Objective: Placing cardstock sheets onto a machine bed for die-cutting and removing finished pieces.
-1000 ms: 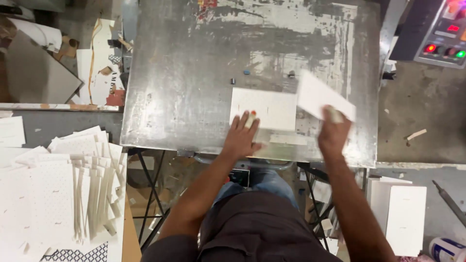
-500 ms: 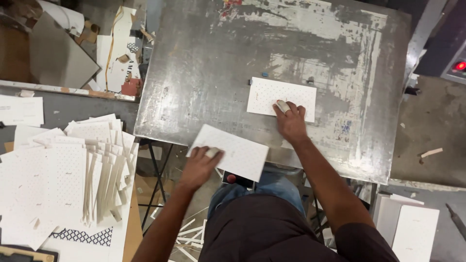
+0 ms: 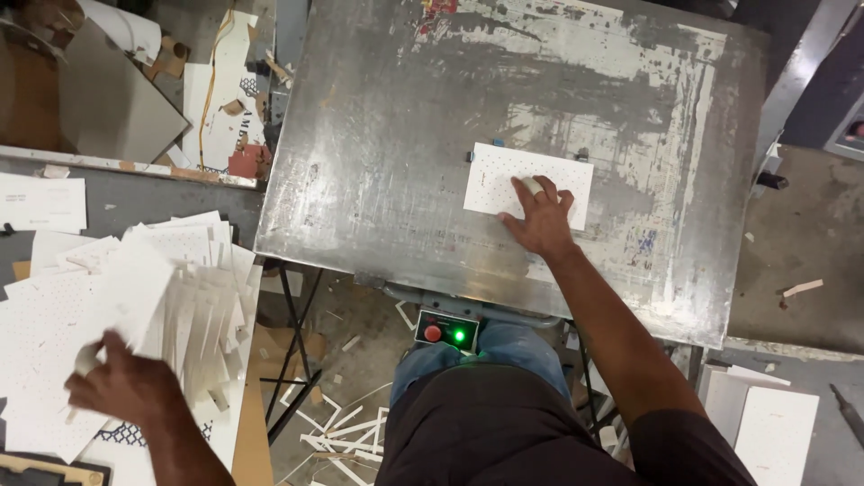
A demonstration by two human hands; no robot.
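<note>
Two hands at work, well apart. We start with our right hand [image 3: 538,219]: it lies flat and open, fingers spread, pressing on the white dotted card [image 3: 529,184] that rests on the worn metal table [image 3: 387,135]. That card sits right under the fingertips, its long axis running left to right across the table, near the front edge and toward the right side. Our right hand is plainly the nearer one to it; the left is far off.

Out to the left, our left hand [image 3: 121,387] is down on the loose heap of white cards [image 3: 135,306] on the side bench, fingers curled onto the topmost sheet; whether it truly grips one or just rests there, we cannot tell.

Below the table's front edge we see a small control box [image 3: 446,331] with a red button and a green light glowing.

Against half a second ago: then our left hand held a card at the table's front edge; now that card is gone from there and the hand is over at the heap. The right hand and its card have not shifted.
</note>
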